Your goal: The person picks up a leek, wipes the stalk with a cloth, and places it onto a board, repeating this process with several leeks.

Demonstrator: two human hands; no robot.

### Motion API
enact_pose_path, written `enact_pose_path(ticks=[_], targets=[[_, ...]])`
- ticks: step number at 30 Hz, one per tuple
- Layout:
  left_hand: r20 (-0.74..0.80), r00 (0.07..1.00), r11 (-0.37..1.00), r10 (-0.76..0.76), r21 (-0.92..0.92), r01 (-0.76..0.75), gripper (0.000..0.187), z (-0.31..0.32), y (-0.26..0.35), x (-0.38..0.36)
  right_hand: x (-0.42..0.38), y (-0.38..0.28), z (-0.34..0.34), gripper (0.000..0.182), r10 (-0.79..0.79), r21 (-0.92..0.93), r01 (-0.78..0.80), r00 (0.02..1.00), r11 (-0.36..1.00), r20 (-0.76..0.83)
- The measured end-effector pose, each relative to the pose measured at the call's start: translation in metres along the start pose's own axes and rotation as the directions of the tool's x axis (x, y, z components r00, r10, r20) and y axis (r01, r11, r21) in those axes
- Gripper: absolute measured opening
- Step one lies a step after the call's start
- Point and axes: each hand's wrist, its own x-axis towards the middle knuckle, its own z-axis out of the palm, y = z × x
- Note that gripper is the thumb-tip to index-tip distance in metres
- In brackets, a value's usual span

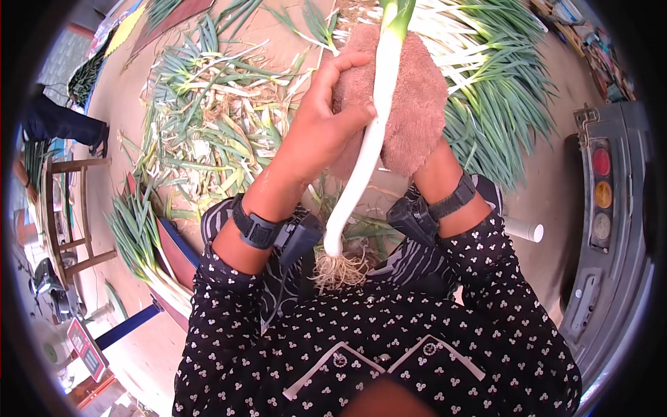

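Observation:
A long, thick green onion [356, 182] runs down the middle of the view, its green top at the upper edge and its bushy roots [340, 270] above my lap. My left hand [326, 115] is closed on the white stalk, thumb across the front and fingers over a brown terry cloth [417, 104]. That cloth lies behind and against the stalk. Beneath it is my right hand [432, 158], holding the cloth up; only the wrist side shows and its fingers are hidden. Both wrists wear black straps with small devices.
Beyond my hands lie loose leaves and peelings [215, 118]. A large pile of green onions [493, 83] is at upper right, a smaller bunch [135, 236] at left. A vehicle's rear [611, 208] stands right. At left are a wooden frame [80, 215], a scale [87, 347] and another person's leg [66, 125].

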Motion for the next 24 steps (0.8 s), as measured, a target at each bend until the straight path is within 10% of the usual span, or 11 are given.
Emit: enact_pose_path(ticks=[10,13,14,17,20,22,24], targets=[[0.11,0.993,0.968,-0.032,0.252,0.003,0.056,-0.002,-0.003,0.001,-0.006,-0.017,0.014,0.026,0.09,0.192,-0.084,0.996,0.978,-0.024],[0.135,0.99,0.983,0.041,0.172,-0.064,0.049,-0.016,0.002,0.007,0.002,-0.024,0.019,0.017,0.018,0.226,-0.064,0.979,0.972,0.201],[0.141,0.987,0.99,0.079,0.109,-0.094,0.046,-0.024,0.005,0.012,0.004,-0.026,0.024,0.018,0.058,-0.149,-0.024,0.973,0.988,0.224],[-0.17,0.985,0.993,-0.007,-0.113,-0.013,0.043,-0.04,0.016,0.022,0.003,-0.03,0.052,0.026,0.178,-0.945,0.144,0.963,0.293,0.202],[-0.108,0.993,0.953,-0.056,-0.301,0.021,0.046,-0.053,0.003,0.034,-0.005,-0.038,0.095,0.039,0.369,-0.838,0.317,0.917,-0.444,0.151],[0.026,0.994,0.898,-0.11,-0.426,0.111,0.041,-0.056,0.0,0.037,-0.019,-0.01,0.086,0.027,0.122,-0.886,0.411,0.911,-0.215,0.393],[-0.086,0.988,0.924,-0.128,-0.372,0.088,0.035,-0.057,-0.002,0.034,-0.03,-0.014,0.081,0.025,0.207,-0.902,0.405,0.905,-0.148,0.372]])
